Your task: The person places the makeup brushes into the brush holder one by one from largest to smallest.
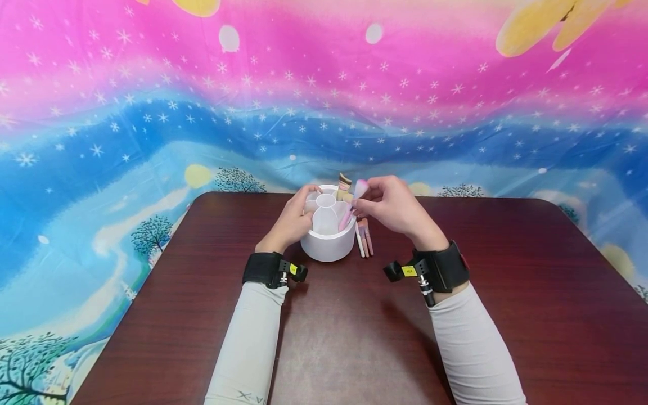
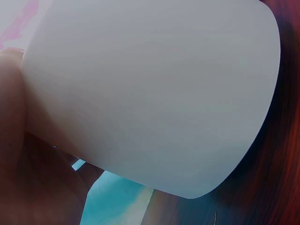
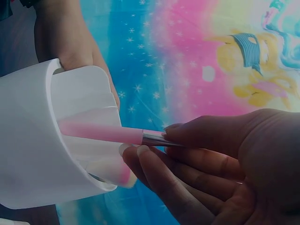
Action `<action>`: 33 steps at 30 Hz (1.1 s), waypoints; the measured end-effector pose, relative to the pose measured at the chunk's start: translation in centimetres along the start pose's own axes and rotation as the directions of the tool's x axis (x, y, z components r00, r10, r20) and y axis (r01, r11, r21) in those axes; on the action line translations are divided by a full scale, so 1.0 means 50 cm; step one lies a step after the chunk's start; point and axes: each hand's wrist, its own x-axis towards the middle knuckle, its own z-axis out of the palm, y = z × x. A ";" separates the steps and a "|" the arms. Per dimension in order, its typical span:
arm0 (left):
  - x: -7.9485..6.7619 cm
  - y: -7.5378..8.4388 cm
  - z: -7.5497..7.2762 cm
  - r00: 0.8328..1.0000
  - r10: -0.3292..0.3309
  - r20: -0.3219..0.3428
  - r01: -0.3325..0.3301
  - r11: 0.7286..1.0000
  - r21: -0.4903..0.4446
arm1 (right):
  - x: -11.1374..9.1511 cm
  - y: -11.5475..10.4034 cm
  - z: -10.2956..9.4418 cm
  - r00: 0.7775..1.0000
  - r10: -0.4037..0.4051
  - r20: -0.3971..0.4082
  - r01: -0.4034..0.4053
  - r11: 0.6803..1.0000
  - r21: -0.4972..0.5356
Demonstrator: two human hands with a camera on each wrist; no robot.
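A white round organizer (image 1: 328,247) with several compartments stands upright on the table. My left hand (image 1: 292,220) grips its left rim; in the left wrist view the organizer's pale wall (image 2: 159,93) covers most of the picture. With thumb and fingertips my right hand (image 1: 394,205) pinches a pink makeup brush (image 3: 103,132) near its silver ferrule. Its handle slants down inside the organizer's right side, and its pink-and-white bristles point up. Brushes with brown and gold tops (image 1: 345,187) stand in the back compartment.
A few makeup brushes (image 1: 364,239) with pinkish heads lie on the dark wooden table (image 1: 344,337), close against the organizer's right side. Behind the table's far edge hangs a colourful patterned cloth (image 1: 304,129).
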 end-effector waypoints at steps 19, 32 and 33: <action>-0.001 0.002 -0.001 1.000 -0.013 0.006 0.013 1.000 0.000 | 0.010 0.024 0.010 0.992 0.030 0.120 -0.018 0.995 -0.100; 0.002 0.000 0.000 1.000 -0.009 0.002 0.009 1.000 0.009 | 0.004 0.032 -0.017 0.997 0.066 0.043 -0.060 0.988 -0.144; 0.002 0.000 0.000 1.000 -0.010 0.002 0.010 1.000 0.008 | 0.003 0.033 -0.019 0.997 0.074 0.034 -0.068 0.986 -0.149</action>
